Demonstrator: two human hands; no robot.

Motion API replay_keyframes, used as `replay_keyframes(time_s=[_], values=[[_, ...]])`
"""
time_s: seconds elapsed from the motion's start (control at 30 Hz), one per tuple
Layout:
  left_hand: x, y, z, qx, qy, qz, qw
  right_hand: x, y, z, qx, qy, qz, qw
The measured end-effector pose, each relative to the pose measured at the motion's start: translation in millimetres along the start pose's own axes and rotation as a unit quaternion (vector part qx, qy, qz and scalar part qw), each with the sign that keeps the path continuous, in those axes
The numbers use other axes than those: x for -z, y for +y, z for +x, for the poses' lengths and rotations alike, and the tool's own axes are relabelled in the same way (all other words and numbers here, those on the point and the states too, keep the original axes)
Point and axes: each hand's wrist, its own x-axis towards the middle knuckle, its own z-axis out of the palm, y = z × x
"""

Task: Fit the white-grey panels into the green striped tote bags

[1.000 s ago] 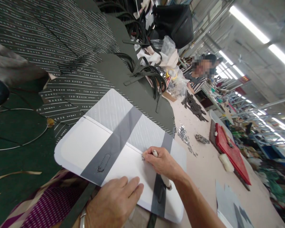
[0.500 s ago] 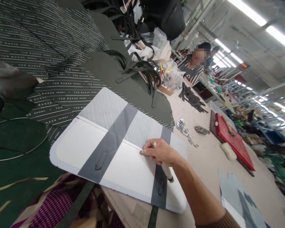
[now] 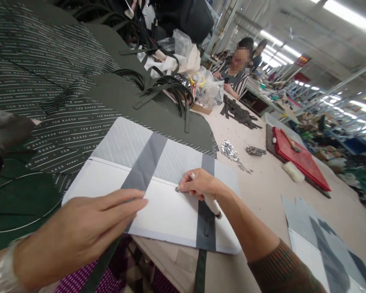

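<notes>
A flat bag panel (image 3: 167,211), white below and pale grey above, lies before me with two dark grey strips (image 3: 143,160) across it. My left hand (image 3: 97,219) reaches over the left strip, fingers stretched out and close together; I cannot tell how firmly it touches. My right hand (image 3: 199,183) is over the panel's middle near the stitched seam. Its fingers are closed round a white pen-like tool (image 3: 212,204) that slants down toward the wrist. A small dark metal piece (image 3: 178,189) shows at its thumb and fingertip, at the panel's surface.
Dark printed fabric (image 3: 73,134) lies behind and left, with black straps (image 3: 161,89) on it. Metal bits (image 3: 230,150), dark strips (image 3: 239,114) and a red board (image 3: 299,158) are farther along the table. Another panel (image 3: 311,244) lies at right. A person (image 3: 236,73) sits beyond.
My left hand has come into view from the lower left and is over the left strip. My right hand keeps its hold, near the same spot on the panel. The view has shifted slightly.
</notes>
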Motion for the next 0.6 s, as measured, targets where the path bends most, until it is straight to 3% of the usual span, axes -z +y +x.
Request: replay_keyframes(time_s=[0.03, 0.1, 0.2, 0.47, 0.6], values=[[-4.1, 3.9, 17.3, -0.065, -0.031, 0.006, 0.997, -0.3, -0.2, -0.5, -0.001, 0.0, 0.002, 1.0], [-15.2, 11.9, 48.6, -0.128, -0.069, 0.028, 0.989, -0.2, -0.5, -1.2, -0.002, -0.004, 0.005, 1.0], [-30.2, 18.0, 76.2, -0.16, -0.111, 0.049, 0.979, 0.2, -0.5, -1.6, 0.002, -0.01, 0.011, 1.0], [-36.3, 17.9, 77.0, -0.162, -0.16, 0.09, 0.97, 3.7, 3.6, -3.1, 0.011, -0.023, 0.064, 0.998], [-37.7, 20.3, 76.5, -0.166, -0.177, 0.119, 0.963, 14.5, 4.0, -22.4, 0.038, 0.026, 0.166, 0.985]])
